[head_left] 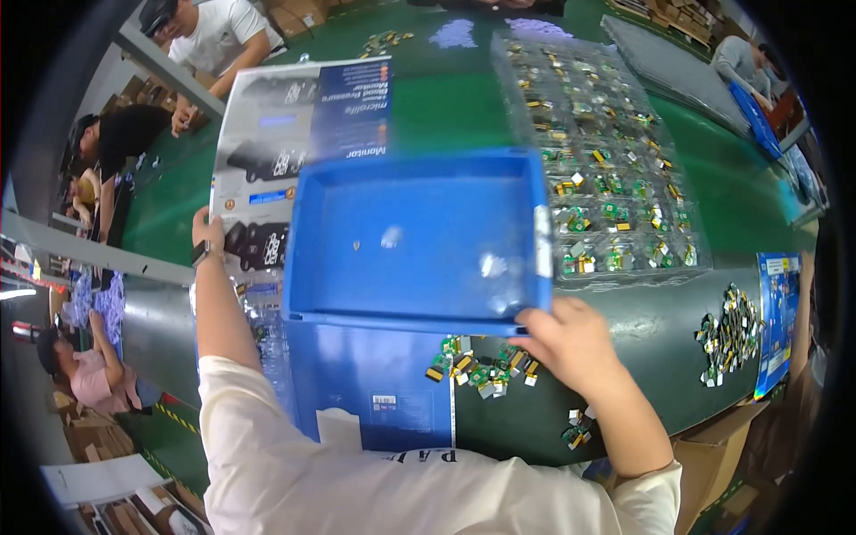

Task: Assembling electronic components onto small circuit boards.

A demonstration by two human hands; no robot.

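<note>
A shallow blue plastic bin (419,308) fills the middle of the view, with a tiny yellowish piece and some whitish glints on its floor. My right hand (571,343) grips the bin's near right corner, thumb and fingers closed on the rim. On the other side, my left hand (208,234), a watch on its wrist, is closed on the left edge of a large printed cardboard sheet (348,107). That sheet reaches partly behind the bin. Just below the bin lies a loose pile of small green circuit boards (486,367).
Clear compartment trays (615,214) filled with small boards stand at the right. Another board pile (731,334) and a small cluster (580,430) lie on the dark table (642,312). A blue printed sheet (383,374) lies near my body. Co-workers sit around; a metal post (169,71) rises at left.
</note>
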